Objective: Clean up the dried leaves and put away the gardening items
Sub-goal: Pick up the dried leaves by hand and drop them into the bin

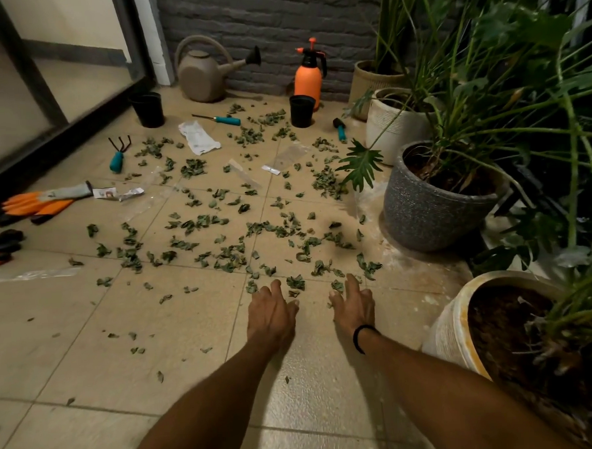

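Dried green leaves [219, 225] lie scattered over the beige floor tiles. My left hand [271, 311] and my right hand [353, 305] reach out side by side, fingers spread and relaxed, at the near edge of the leaves. Neither hand holds anything. Farther off lie a teal hand rake [117, 158], a teal-handled tool [220, 119], another teal tool [340, 128], two black pots [148, 109] [301, 110], an orange sprayer [309, 73] and a beige watering can [204, 71]. Orange gloves [43, 203] lie at the left.
Potted plants line the right: a grey speckled pot [424, 214], a white pot [390, 123], a cream pot [451, 329]. Plastic wrappers [198, 137] and paper scraps [118, 193] lie among the leaves. A glass door frame [60, 130] runs along the left.
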Action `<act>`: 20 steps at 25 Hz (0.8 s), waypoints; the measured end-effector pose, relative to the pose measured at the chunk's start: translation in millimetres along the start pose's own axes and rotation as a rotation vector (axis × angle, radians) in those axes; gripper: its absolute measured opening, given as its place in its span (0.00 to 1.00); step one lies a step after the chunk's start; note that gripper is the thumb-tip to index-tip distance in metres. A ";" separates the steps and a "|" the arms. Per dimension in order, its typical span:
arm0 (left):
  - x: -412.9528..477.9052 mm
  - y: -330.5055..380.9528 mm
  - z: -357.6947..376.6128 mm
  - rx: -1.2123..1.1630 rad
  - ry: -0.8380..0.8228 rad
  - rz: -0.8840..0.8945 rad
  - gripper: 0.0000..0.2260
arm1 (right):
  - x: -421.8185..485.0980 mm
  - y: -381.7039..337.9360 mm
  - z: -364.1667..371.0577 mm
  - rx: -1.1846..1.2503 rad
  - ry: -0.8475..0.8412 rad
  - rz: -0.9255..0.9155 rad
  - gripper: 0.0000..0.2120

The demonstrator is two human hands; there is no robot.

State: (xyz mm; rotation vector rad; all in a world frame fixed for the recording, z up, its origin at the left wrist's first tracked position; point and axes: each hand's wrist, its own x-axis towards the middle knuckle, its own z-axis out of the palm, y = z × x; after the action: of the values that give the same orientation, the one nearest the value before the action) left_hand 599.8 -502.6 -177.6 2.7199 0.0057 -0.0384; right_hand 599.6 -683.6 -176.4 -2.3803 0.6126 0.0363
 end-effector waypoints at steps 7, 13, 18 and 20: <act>-0.9 -5.7 11.1 0.055 -0.005 0.045 0.18 | 16.3 -3.6 13.2 -0.054 0.041 -0.025 0.12; 3.2 -0.3 7.6 -0.236 0.040 -0.028 0.10 | 19.1 -22.0 10.3 0.321 0.161 0.248 0.08; 15.2 3.0 4.4 -0.633 0.103 -0.244 0.06 | 23.2 -41.3 15.5 0.590 0.040 0.387 0.12; 14.7 5.8 1.0 -0.692 0.148 -0.332 0.02 | 17.8 -50.6 18.5 0.364 -0.046 0.160 0.10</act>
State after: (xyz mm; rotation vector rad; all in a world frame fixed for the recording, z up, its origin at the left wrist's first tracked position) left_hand 614.6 -508.3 -176.6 1.9996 0.4311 0.0592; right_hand 640.0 -646.0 -163.4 -1.9720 0.7199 0.0454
